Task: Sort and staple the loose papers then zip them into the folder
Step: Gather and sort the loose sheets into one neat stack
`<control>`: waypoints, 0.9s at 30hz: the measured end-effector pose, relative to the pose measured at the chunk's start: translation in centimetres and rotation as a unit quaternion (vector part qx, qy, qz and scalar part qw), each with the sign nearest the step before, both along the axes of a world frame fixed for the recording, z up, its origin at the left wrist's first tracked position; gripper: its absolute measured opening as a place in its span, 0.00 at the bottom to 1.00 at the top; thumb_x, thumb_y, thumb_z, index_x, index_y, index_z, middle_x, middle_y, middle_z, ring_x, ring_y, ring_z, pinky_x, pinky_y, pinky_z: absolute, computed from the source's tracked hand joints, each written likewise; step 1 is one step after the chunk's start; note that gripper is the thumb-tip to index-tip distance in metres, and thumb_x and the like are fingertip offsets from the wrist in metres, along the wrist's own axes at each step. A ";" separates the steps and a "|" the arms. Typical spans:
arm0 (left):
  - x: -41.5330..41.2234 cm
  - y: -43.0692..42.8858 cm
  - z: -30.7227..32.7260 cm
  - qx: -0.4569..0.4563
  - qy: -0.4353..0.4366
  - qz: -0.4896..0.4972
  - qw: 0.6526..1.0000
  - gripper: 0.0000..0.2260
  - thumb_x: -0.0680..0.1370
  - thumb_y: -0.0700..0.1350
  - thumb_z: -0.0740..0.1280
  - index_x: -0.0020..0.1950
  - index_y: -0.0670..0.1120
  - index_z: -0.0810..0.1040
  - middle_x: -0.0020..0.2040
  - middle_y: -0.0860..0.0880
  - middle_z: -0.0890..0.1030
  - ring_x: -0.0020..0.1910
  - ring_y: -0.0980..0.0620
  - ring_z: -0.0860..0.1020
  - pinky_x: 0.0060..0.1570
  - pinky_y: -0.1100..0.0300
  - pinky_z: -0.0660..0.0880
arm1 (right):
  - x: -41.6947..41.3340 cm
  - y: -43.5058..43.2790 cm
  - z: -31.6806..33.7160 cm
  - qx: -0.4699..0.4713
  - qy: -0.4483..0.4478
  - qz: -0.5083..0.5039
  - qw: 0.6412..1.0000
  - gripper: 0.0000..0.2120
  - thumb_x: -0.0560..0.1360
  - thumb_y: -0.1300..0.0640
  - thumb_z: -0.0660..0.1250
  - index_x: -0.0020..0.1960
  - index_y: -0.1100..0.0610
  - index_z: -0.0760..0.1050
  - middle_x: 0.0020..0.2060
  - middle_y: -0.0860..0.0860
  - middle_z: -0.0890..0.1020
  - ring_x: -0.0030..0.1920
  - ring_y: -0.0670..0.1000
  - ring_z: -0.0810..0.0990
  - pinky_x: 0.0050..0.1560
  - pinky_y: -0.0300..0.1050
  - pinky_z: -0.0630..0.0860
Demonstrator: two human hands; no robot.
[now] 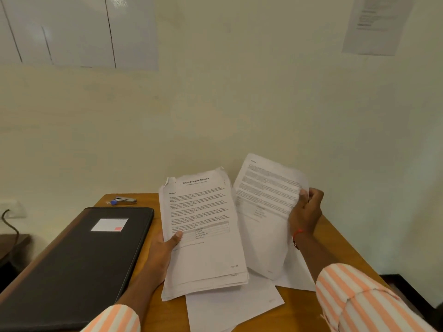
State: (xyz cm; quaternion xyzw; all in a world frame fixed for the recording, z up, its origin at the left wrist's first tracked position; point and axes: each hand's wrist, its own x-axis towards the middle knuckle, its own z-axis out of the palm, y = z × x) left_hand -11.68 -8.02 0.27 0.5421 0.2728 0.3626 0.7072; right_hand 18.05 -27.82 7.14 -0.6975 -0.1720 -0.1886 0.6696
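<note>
My left hand (165,248) grips a stack of printed papers (203,236) by its left edge, thumb on the top sheet titled "Sample Education Transcript". The stack is lifted and tilted above the wooden table (335,238). My right hand (305,212) pinches a single printed sheet (263,212) by its right edge, holding it up beside the stack. More white sheets (230,305) lie flat on the table beneath both. A closed black zip folder (79,264) with a white label lies at the left. A stapler (125,200) rests at the table's far left corner.
The table stands against a cream wall (239,104). A small blue object (112,202) lies beside the stapler. A wall socket with a dark cable (10,219) is at the far left. Paper notices hang on the wall at the upper left and upper right.
</note>
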 end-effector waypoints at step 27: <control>0.8 0.1 -0.4 0.058 0.055 -0.027 0.996 0.15 0.81 0.44 0.69 0.68 0.49 0.77 0.60 0.48 0.85 0.58 0.44 0.85 0.58 0.41 0.81 | -7.4 7.7 -4.2 -0.098 0.168 0.263 0.945 0.18 0.83 0.42 0.57 0.55 0.57 0.73 0.41 0.52 0.82 0.44 0.55 0.81 0.41 0.47 0.75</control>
